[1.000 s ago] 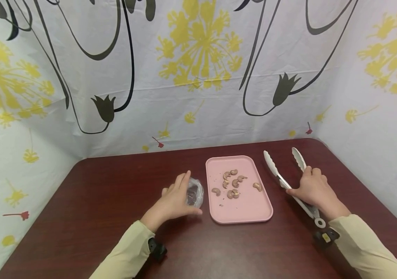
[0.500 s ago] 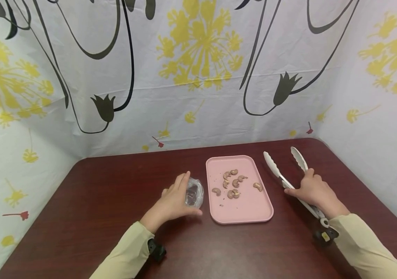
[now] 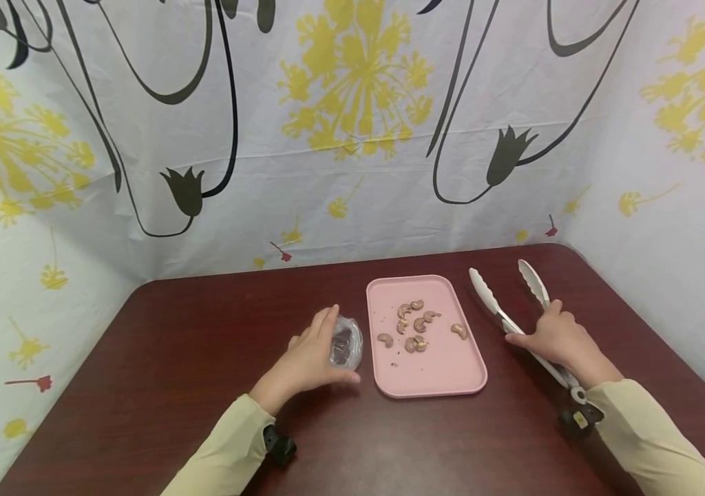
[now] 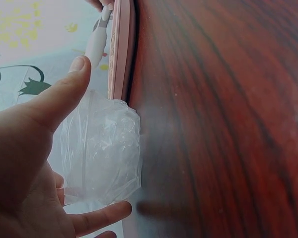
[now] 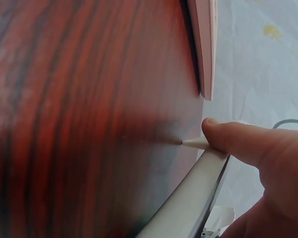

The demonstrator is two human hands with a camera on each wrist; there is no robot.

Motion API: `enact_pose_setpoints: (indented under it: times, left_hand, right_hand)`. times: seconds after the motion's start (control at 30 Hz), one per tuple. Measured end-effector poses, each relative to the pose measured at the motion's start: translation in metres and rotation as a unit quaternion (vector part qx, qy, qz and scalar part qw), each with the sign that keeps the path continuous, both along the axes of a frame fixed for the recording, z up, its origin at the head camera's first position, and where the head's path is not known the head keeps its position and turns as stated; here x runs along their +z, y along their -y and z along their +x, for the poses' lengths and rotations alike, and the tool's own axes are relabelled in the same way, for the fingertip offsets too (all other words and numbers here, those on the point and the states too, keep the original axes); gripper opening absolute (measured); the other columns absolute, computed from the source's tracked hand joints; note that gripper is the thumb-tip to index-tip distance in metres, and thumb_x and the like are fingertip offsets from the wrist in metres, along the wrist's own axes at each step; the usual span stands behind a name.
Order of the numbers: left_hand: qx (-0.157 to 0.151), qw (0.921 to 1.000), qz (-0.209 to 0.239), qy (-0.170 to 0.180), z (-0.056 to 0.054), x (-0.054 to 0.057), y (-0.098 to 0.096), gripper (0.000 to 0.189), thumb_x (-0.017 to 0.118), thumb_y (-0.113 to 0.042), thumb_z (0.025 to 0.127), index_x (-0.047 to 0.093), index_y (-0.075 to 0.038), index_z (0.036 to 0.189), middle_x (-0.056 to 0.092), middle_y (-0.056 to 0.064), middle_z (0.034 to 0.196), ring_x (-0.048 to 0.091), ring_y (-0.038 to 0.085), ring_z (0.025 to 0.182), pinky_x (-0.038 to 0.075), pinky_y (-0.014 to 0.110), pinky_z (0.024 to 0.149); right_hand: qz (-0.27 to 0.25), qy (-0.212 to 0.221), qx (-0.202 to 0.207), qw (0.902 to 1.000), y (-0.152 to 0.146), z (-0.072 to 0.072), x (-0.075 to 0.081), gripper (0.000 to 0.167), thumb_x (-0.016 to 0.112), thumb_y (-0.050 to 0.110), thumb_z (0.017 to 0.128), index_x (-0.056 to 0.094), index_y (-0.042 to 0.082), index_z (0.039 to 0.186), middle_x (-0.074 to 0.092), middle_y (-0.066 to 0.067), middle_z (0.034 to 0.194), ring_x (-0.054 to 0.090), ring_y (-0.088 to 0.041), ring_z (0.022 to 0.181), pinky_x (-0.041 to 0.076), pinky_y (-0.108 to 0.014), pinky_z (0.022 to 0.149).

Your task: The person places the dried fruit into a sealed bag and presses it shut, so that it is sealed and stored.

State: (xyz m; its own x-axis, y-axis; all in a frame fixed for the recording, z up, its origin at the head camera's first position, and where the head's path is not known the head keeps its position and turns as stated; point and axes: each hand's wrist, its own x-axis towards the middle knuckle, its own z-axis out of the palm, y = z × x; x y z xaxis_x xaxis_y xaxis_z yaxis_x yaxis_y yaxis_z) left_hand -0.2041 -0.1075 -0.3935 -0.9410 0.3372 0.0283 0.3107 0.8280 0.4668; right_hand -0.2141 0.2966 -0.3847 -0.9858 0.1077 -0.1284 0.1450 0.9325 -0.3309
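Note:
My left hand (image 3: pixel 303 358) is spread around the near left side of a small clear plastic container (image 3: pixel 346 343) with crinkled walls. Its thumb and fingers look straight; the left wrist view shows the thumb (image 4: pixel 64 91) beside the crinkled plastic (image 4: pixel 107 148), and firm contact is unclear. At the right, my right hand (image 3: pixel 566 341) grips a pair of tongs (image 3: pixel 529 348), white with scalloped tips that point away and stand apart. In the right wrist view my thumb (image 5: pixel 243 141) lies on one tong arm (image 5: pixel 188 193). Several cashews (image 3: pixel 419 325) lie scattered on a pink tray (image 3: pixel 433 379).
The tray sits between the container and the tongs on a dark red-brown wooden table (image 3: pixel 216 331). A white cloth (image 3: pixel 359 200) with yellow and grey flower prints hangs along the table's back and sides. A few dark crumbs lie on the tray.
The tongs' hinge end has shifted toward my right wrist, and my right thumb sits slightly farther left along them. My left hand, the container and the cashews look unmoved.

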Motion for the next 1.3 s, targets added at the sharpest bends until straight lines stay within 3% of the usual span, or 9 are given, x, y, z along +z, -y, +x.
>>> enact_pose_setpoints:
  times: [0.17,0.4,0.57,1.0,1.3]
  left_hand:
    - [0.001,1.0,-0.005,-0.003,0.0,-0.001,0.0,0.125,0.086,-0.053,0.059,0.015,-0.011,0.153,0.026,0.011,0.153,0.041,0.031,0.133,0.032,0.057,0.099]
    - [0.001,0.9999,-0.01,-0.003,-0.001,-0.002,0.0,0.126,0.086,-0.054,0.059,0.014,-0.01,0.153,0.026,0.011,0.154,0.042,0.031,0.132,0.033,0.056,0.099]
    - [0.002,0.9999,-0.012,0.002,-0.001,-0.002,0.001,0.126,0.086,-0.054,0.059,0.014,-0.01,0.153,0.025,0.01,0.154,0.041,0.03,0.133,0.032,0.056,0.1]
    - [0.014,0.9998,-0.01,0.012,0.0,-0.001,0.0,0.125,0.086,-0.053,0.059,0.015,-0.012,0.153,0.023,0.008,0.155,0.049,0.037,0.123,0.032,0.059,0.094]
    - [0.015,0.9998,-0.005,0.01,0.001,-0.001,0.0,0.125,0.086,-0.053,0.059,0.016,-0.012,0.153,0.023,0.008,0.155,0.05,0.038,0.121,0.033,0.058,0.093]
  right_hand:
    - [-0.007,-0.007,0.001,1.0,-0.002,0.001,-0.001,0.099,0.071,0.045,0.077,0.018,-0.029,0.115,0.039,-0.045,0.096,0.053,-0.054,0.082,0.045,-0.058,0.071]
    - [-0.013,-0.052,-0.001,0.9986,-0.006,0.003,-0.007,0.089,0.07,0.038,0.079,0.02,-0.029,0.111,0.035,-0.046,0.097,0.05,-0.06,0.084,0.044,-0.062,0.074]
    - [-0.006,-0.054,0.01,0.9985,-0.006,0.006,-0.007,0.089,0.069,0.039,0.081,0.022,-0.031,0.111,0.036,-0.047,0.097,0.05,-0.06,0.084,0.044,-0.062,0.073]
    - [-0.001,-0.066,0.023,0.9975,0.0,0.011,0.001,0.096,0.07,0.042,0.079,0.024,-0.028,0.125,0.039,-0.047,0.106,0.048,-0.061,0.093,0.043,-0.063,0.076]
    - [0.009,-0.085,0.045,0.9953,0.004,0.019,0.012,0.09,0.074,0.042,0.076,0.034,-0.022,0.126,0.046,-0.04,0.101,0.052,-0.054,0.089,0.043,-0.062,0.072]
